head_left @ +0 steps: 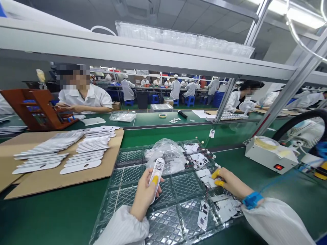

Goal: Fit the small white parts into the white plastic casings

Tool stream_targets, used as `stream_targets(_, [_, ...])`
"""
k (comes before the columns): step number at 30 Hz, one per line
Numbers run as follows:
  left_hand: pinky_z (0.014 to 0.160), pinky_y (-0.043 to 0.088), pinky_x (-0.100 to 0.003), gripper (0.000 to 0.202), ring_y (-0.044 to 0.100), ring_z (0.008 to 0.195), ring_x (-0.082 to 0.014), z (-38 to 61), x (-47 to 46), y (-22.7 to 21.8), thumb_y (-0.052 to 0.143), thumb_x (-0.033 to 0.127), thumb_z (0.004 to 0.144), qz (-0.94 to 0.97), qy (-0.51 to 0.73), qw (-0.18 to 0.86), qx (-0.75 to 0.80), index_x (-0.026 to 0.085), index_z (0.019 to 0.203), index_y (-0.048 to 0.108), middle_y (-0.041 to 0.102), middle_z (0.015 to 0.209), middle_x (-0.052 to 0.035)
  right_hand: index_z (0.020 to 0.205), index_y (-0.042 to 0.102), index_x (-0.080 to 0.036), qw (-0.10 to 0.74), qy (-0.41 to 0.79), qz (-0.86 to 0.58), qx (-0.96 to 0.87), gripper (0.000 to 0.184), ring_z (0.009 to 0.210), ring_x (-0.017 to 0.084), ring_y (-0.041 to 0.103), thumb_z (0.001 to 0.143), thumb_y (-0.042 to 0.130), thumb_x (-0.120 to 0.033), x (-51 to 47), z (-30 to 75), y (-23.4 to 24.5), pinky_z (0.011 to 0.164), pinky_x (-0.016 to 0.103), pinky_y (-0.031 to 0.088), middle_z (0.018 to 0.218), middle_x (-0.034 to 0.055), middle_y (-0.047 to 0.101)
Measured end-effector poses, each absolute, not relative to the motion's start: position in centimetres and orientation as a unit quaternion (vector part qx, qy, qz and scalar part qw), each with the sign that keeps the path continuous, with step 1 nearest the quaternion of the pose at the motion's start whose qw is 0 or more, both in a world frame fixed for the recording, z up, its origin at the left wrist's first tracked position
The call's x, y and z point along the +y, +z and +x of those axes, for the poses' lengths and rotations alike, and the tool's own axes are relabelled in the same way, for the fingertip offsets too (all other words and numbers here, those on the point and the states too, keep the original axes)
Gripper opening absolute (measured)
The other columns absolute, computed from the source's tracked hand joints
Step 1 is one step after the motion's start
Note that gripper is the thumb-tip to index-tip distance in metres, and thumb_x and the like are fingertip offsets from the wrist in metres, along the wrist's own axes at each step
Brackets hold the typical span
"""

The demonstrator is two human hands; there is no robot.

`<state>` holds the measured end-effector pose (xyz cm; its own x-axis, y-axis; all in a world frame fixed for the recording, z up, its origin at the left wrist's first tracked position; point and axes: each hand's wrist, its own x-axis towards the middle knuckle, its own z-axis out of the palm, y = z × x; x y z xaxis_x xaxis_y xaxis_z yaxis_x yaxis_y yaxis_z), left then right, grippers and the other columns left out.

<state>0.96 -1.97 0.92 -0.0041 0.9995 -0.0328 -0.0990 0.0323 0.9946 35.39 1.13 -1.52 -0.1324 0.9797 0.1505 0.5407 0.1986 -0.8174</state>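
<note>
My left hand [146, 190] is closed around a slim white handheld device casing [157, 170] with a rounded top and dark printed markings, held tilted above the tray. A yellow finger cot covers its thumb. My right hand [228, 182], wearing yellow finger cots and a blue wrist strap [252, 200], reaches down to white circuit boards [206, 175] in the right column of a clear compartment tray [186, 183]. Its two covered fingertips are apart at the boards, with nothing visibly lifted. A single white board [203, 216] lies in a nearer compartment.
A crumpled clear plastic bag [167, 154] rests on the tray's far part. Rows of white panels [84, 156] lie on cardboard [107, 170] at left. A white power box [270, 154] and a fan [306, 132] stand right. Co-workers sit across the bench beneath an overhead shelf [153, 51].
</note>
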Motion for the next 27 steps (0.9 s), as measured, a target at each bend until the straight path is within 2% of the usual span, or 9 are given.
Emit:
stream_targets(4, [0.035,0.04,-0.02,0.036,0.052,0.043,-0.0093,0.8,-1.9,1.2,0.058,0.043,0.072,0.464,0.508,0.534,0.491,0.019,0.094,0.042,0.062,0.076,-0.0012,0.064,0.067,-0.022,0.37,0.324,-0.533,-0.689,0.008,0.063,0.019,0.053,0.057,0.067,-0.024,1.1,35.1,-0.7,0.061,0.031,0.042,0.068,-0.0003,0.063])
stream_targets(7, [0.035,0.04,-0.021,0.04,0.052,0.043,-0.0102,0.9,-1.8,1.3,0.061,0.044,0.07,0.459,0.509,0.531,0.497,0.019,0.095,0.042,0.063,0.075,-0.0017,0.064,0.066,-0.021,0.403,0.332,-0.513,-0.681,0.009,0.069,0.02,0.055,0.059,0.07,-0.027,0.8,35.0,-0.1,0.068,0.033,0.044,0.07,0.0001,0.064])
stream_targets(11, [0.035,0.04,-0.021,0.043,0.051,0.042,-0.0102,1.1,-1.9,1.6,0.063,0.044,0.067,0.441,0.529,0.52,0.505,0.019,0.096,0.044,0.063,0.076,-0.0013,0.081,0.065,-0.02,0.523,0.321,-0.515,-0.598,0.022,0.083,0.021,0.057,0.064,0.071,-0.032,0.5,35.7,0.2,0.082,0.036,0.043,0.083,0.0022,0.064])
stream_targets(15, [0.038,0.042,-0.022,0.044,0.052,0.045,-0.0111,1.1,-2.2,2.3,0.065,0.044,0.066,0.446,0.519,0.53,0.5,0.02,0.096,0.044,0.064,0.075,-0.0009,0.094,0.057,-0.022,0.667,0.313,-0.51,-0.443,0.034,0.077,0.019,0.058,0.066,0.069,-0.037,0.0,39.0,-1.0,0.07,0.036,0.051,0.083,-0.0004,0.061])
stream_targets(18, [0.037,0.042,-0.022,0.047,0.052,0.044,-0.0115,1.1,-2.3,2.8,0.065,0.048,0.065,0.445,0.51,0.536,0.504,0.02,0.097,0.044,0.065,0.072,-0.0007,0.09,0.055,-0.022,0.744,0.305,-0.496,-0.328,0.034,0.077,0.02,0.058,0.062,0.068,-0.035,-0.9,42.7,-2.7,0.065,0.038,0.055,0.087,-0.0003,0.059])
stream_targets(22, [0.037,0.041,-0.022,0.051,0.052,0.042,-0.0117,1.2,-2.4,3.0,0.065,0.048,0.064,0.445,0.501,0.542,0.507,0.021,0.101,0.044,0.065,0.07,-0.0002,0.08,0.053,-0.021,0.783,0.321,-0.492,-0.205,0.023,0.081,0.023,0.061,0.058,0.063,-0.021,-2.8,47.4,-5.6,0.066,0.038,0.056,0.083,0.0034,0.06])
stream_targets(25, [0.035,0.04,-0.022,0.051,0.05,0.04,-0.0112,1.1,-2.3,2.6,0.066,0.048,0.063,0.45,0.497,0.545,0.504,0.021,0.1,0.045,0.064,0.067,0.0003,0.067,0.049,-0.022,0.773,0.353,-0.507,-0.142,0.013,0.061,0.018,0.06,0.061,0.054,-0.012,-4.0,49.6,-7.6,0.049,0.029,0.054,0.069,0.0028,0.057])
stream_targets(27, [0.034,0.039,-0.021,0.049,0.05,0.04,-0.0112,0.9,-2.1,2.1,0.065,0.049,0.064,0.457,0.49,0.549,0.499,0.021,0.099,0.044,0.064,0.067,0.0006,0.062,0.048,-0.022,0.762,0.372,-0.515,-0.127,0.015,0.048,0.014,0.053,0.061,0.048,-0.007,-4.3,50.3,-8.3,0.037,0.023,0.047,0.061,0.001,0.052])
